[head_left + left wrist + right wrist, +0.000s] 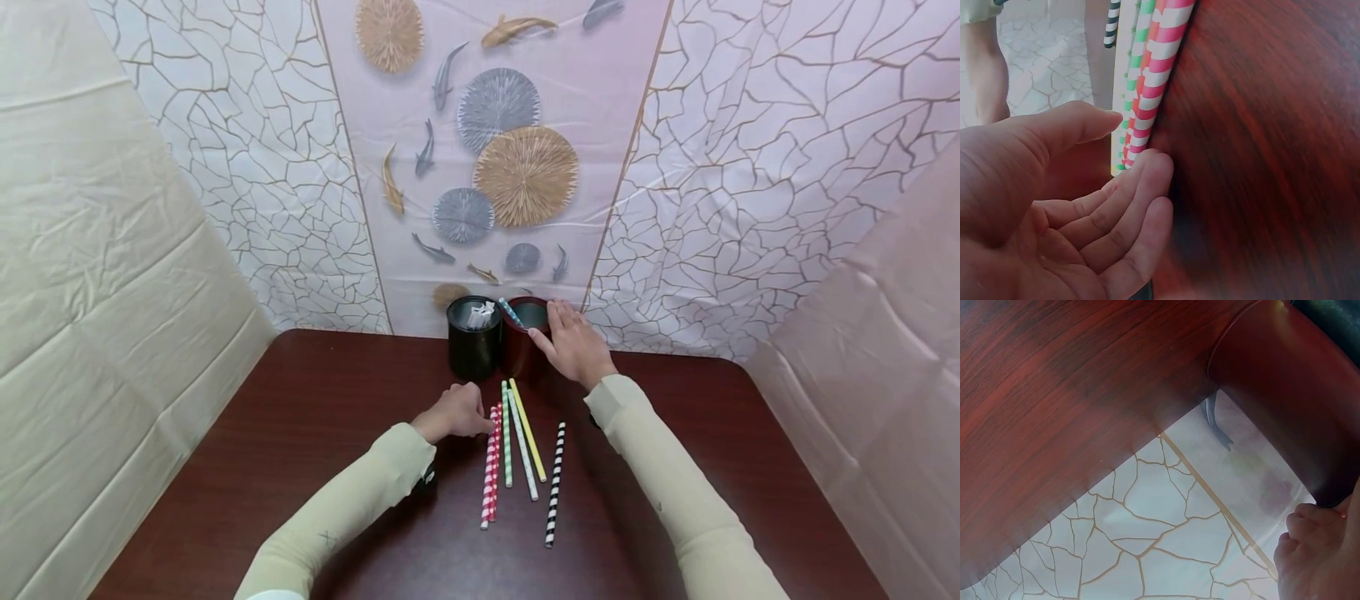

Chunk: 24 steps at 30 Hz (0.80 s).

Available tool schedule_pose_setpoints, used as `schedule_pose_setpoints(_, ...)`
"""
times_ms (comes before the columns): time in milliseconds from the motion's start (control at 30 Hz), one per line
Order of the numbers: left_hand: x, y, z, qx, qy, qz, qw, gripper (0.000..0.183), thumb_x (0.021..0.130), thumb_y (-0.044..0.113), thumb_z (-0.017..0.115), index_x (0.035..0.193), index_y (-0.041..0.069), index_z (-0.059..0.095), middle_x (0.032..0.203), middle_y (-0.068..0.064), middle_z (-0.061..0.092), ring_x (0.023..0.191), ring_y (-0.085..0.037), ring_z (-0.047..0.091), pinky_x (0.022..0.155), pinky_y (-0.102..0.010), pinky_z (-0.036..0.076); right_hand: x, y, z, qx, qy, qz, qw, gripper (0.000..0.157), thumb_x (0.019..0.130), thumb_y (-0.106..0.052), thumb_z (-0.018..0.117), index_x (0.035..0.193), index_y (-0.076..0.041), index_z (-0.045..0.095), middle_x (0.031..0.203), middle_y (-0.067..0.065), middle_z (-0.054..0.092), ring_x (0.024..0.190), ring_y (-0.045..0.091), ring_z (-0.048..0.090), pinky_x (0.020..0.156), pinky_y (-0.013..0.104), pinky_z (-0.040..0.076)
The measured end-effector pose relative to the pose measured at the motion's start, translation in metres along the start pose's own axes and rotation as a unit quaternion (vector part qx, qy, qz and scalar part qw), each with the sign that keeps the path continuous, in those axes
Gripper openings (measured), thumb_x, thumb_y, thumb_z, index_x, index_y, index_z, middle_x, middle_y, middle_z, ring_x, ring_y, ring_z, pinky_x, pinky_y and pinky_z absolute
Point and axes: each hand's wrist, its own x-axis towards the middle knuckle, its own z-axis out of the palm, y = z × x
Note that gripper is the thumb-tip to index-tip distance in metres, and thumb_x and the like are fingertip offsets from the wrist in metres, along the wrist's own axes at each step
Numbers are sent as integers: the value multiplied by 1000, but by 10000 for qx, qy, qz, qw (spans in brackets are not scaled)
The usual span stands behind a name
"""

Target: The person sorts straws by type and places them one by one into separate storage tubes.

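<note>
Several paper straws lie on the table. My left hand [455, 410] is at the far ends of a pink-and-white striped straw [1159, 65] and a red straw [493, 492], its thumb and bent fingers on either side with a gap between them. Beside these lie a green-striped straw [506, 442], a pale spotted straw [522, 446] and a yellow straw [528, 433]. A black-and-white striped straw [555, 487] lies apart to the right. My right hand [577, 346] holds the dark red cup [1291, 394] by its rim. A blue patterned straw [511, 312] leans in that cup.
Touching or close to the red cup on its left stands a black cup [474, 350] with white wrapped pieces [481, 315] inside. Both cups stand at the back edge of the dark wood table [315, 400]. A patterned curtain [675, 250] hangs behind.
</note>
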Motion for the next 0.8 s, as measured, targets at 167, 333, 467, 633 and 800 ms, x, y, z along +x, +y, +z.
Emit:
schedule_pose_setpoints(167, 1, 1, 3, 60, 12, -175, 9998, 35, 93, 31, 82, 68, 7, 77, 60, -3, 71, 59, -17, 65, 60, -28, 47, 0, 0, 0, 23, -40, -8, 10000, 86, 112, -60, 27, 166, 5, 18, 174, 26, 20, 164, 40, 20, 132, 55, 22)
schedule_pose_setpoints(333, 5, 1, 3, -35, -72, -232, 9997, 34, 93, 29, 81, 67, 8, 75, 61, -3, 71, 60, -20, 66, 60, -29, 48, 1, 1, 0, -19, -15, -22, 10000, 86, 112, -60, 25, 166, 6, 17, 174, 27, 20, 164, 40, 19, 132, 55, 22)
schedule_pose_setpoints(467, 7, 3, 2, -99, -136, -340, 9993, 32, 95, 25, 78, 67, 10, 74, 62, -3, 72, 57, -18, 64, 56, -28, 48, 0, 0, 0, 19, 46, -62, 10000, 85, 112, -59, 27, 166, 7, 18, 173, 27, 22, 164, 41, 20, 132, 56, 22)
schedule_pose_setpoints(633, 7, 7, 2, -108, -125, -485, 9987, 31, 95, 27, 79, 70, 10, 73, 65, -4, 73, 58, -18, 64, 57, -29, 49, 0, 0, 1, -6, 53, -62, 10000, 86, 112, -60, 27, 166, 7, 19, 173, 27, 22, 164, 40, 20, 132, 55, 22)
schedule_pose_setpoints(800, 8, 7, 3, -205, -180, -518, 9983, 33, 95, 29, 80, 69, 9, 74, 64, -4, 72, 56, -16, 63, 57, -29, 48, 0, 0, 0, 7, 43, -55, 10000, 86, 112, -60, 27, 166, 6, 19, 174, 27, 22, 164, 40, 20, 132, 55, 22)
